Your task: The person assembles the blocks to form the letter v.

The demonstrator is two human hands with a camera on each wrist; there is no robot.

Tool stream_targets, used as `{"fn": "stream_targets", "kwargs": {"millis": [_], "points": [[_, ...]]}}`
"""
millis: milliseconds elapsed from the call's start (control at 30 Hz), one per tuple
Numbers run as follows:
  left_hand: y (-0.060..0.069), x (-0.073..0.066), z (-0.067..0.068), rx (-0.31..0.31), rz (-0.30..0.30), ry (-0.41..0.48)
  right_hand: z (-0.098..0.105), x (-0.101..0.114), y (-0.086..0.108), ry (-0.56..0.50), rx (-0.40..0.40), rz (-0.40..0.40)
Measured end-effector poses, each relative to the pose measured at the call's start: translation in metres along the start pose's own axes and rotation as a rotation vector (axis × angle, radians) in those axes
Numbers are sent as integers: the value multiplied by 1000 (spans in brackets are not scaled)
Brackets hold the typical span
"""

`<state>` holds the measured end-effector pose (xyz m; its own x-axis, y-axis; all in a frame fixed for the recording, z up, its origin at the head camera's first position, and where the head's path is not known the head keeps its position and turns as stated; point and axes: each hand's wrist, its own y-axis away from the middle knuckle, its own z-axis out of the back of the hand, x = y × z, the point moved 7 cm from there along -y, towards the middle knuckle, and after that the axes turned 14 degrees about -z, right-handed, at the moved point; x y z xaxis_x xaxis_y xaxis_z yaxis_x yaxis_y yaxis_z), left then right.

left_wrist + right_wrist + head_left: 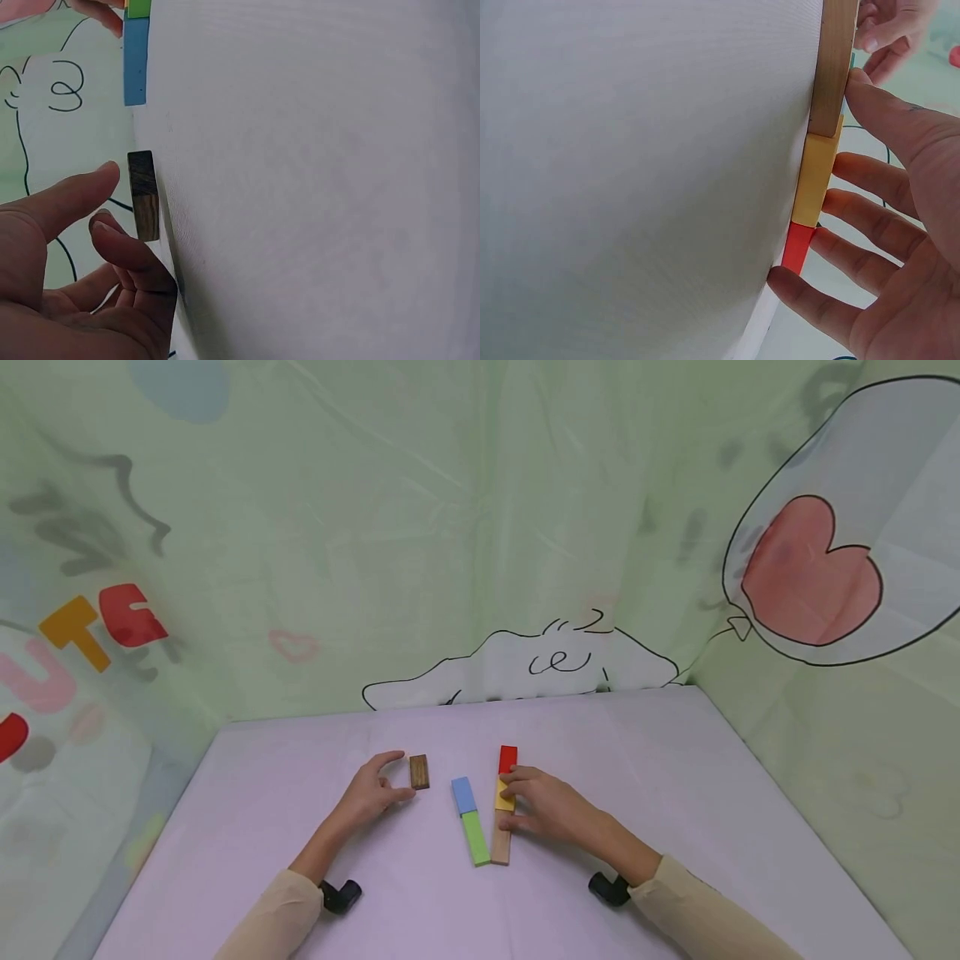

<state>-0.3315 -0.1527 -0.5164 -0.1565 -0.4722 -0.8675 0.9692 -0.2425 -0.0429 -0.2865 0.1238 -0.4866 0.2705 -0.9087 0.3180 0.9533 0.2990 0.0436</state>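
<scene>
A dark brown wooden block [419, 772] lies on the table, left of the other blocks. Beside it is my left hand [373, 795], thumb and index finger spread near its two ends; in the left wrist view the block [144, 196] sits just past the fingertips, and nothing is held. Over a straight row of red [508, 757], yellow [814, 180] and tan [500, 847] blocks rests my right hand [551, 806], its fairly straight fingers touching along the side and top. Blue [463, 795] and green [476, 839] blocks form a slanted row, the green's near end meeting the tan's.
A pale lilac cloth covers the table [637, 735]. Behind it hangs a light green printed curtain [375, 527] with a balloon drawing [892, 460] at right. Black wrist devices show at the left cuff [342, 897] and the right cuff [609, 889].
</scene>
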Motion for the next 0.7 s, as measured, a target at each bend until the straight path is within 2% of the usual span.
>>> {"fn": "stream_targets", "kwargs": {"millis": [700], "points": [[-8, 6, -2, 47, -4, -36, -1, -1, 0, -4, -3, -19]]}}
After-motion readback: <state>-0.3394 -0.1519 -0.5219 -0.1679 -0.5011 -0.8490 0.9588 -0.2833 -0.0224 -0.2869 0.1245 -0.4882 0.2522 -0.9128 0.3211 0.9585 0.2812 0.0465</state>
